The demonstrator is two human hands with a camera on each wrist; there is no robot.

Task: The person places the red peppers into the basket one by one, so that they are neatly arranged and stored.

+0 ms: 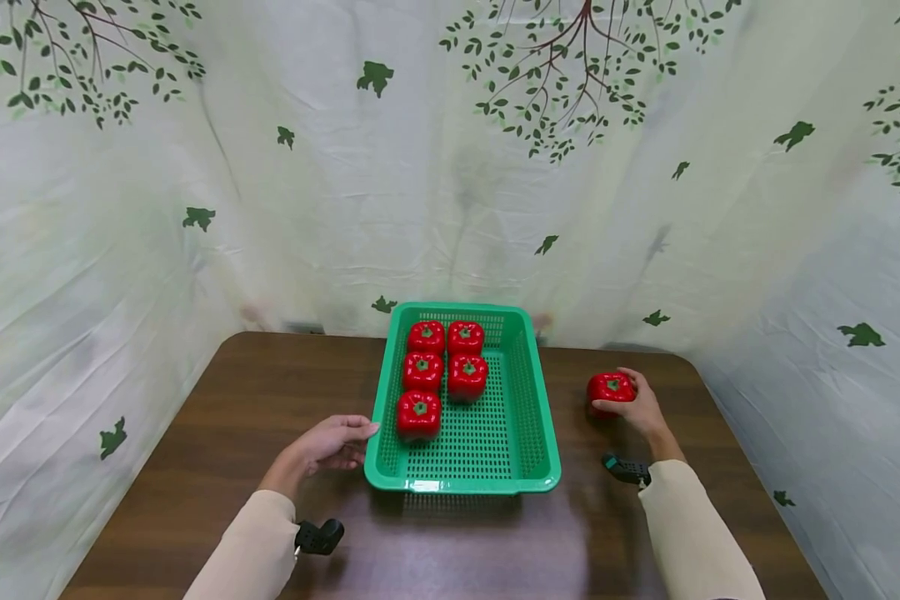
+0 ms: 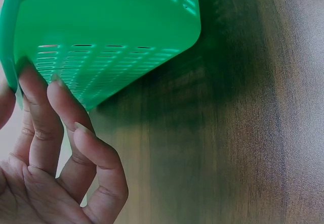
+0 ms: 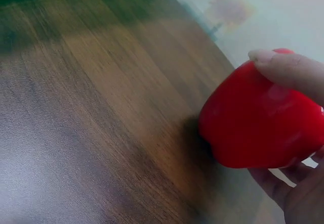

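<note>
A green plastic basket (image 1: 461, 485) with slotted walls stands on the table, several red bell peppers (image 1: 418, 415) inside it. They form a column of three along its left side and a column of two beside that. My left hand (image 1: 339, 440) pinches the basket's left rim near the front corner; in the left wrist view the rim (image 2: 7, 37) runs between thumb and fingers. Off to the basket's right, my right hand (image 1: 637, 408) grips another red bell pepper (image 3: 258, 118) between thumb and fingers, close over the tabletop. Its stem side faces up in the head view.
The brown wooden table (image 1: 495, 550) ends at a pale cloth backdrop (image 1: 450, 208) printed with leaves and branches, which also rises on both sides. A dark device is strapped at each wrist. Inside the basket, the right part of the slotted floor (image 1: 498, 425) shows.
</note>
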